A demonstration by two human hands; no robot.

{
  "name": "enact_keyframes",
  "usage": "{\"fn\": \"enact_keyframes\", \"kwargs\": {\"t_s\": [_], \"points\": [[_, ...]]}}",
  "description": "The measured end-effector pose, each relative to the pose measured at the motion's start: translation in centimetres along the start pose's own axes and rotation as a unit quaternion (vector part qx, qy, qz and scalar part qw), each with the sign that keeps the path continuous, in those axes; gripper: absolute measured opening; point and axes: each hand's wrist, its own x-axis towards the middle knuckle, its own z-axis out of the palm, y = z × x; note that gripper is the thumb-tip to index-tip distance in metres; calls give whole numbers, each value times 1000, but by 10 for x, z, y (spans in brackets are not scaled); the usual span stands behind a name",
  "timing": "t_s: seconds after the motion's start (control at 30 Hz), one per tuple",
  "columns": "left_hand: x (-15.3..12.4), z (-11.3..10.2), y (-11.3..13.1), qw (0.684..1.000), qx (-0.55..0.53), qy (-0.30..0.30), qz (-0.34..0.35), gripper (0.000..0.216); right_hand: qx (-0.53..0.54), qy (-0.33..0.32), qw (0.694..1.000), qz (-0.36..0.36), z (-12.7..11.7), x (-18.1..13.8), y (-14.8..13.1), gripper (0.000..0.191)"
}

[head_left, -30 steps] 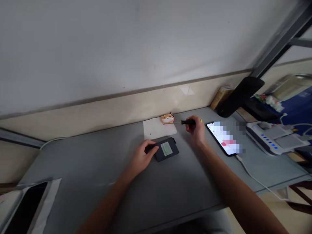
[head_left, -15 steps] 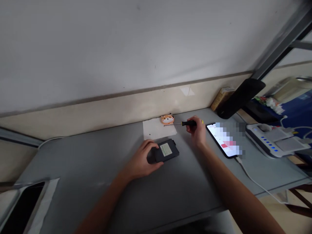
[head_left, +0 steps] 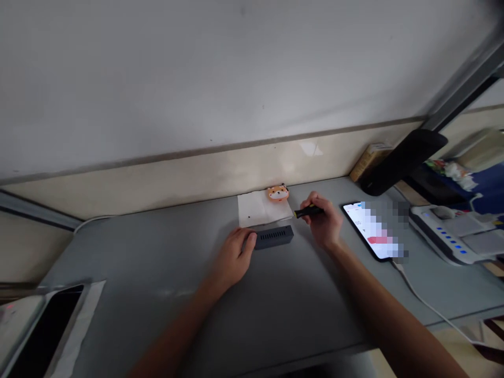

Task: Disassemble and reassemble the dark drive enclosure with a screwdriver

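My left hand (head_left: 236, 257) is closed on the left end of a dark grey box-shaped device (head_left: 274, 237). The device is tipped so that a narrow side with a row of slots faces me. In my right hand (head_left: 325, 218) is a screwdriver (head_left: 309, 211) with a black and yellow handle, its thin shaft pointing left over the edge of a white paper (head_left: 258, 207). On that paper lie an orange animal-face case (head_left: 278, 193) and a tiny dark speck, perhaps a screw.
A lit phone (head_left: 370, 231) on a white cable (head_left: 423, 302) lies right of my right hand, beside a power strip (head_left: 452, 236). A black cylinder (head_left: 403, 161) leans near a small box (head_left: 370, 160) by the wall. A dark-screened device (head_left: 51, 325) is at lower left.
The device has been turned from its labelled face to its slotted side. My right hand has brought the screwdriver lower, nearer the device. The view has shifted slightly.
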Motion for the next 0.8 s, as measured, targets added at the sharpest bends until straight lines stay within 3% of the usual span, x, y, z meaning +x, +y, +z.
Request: {"fn": "enact_keyframes", "kwargs": {"t_s": [0.2,0.43,0.8], "points": [[-2,-6,0,998,-2,55,15,30,-20,-28,999,21,5,-4,5,22],[-2,-15,3,983,73,103,136,22,-28,-32,999,31,6,-5,9,23],[-1,-14,6,971,119,88,190,31,-36,-53,997,48,7,-7,10,24]]}}
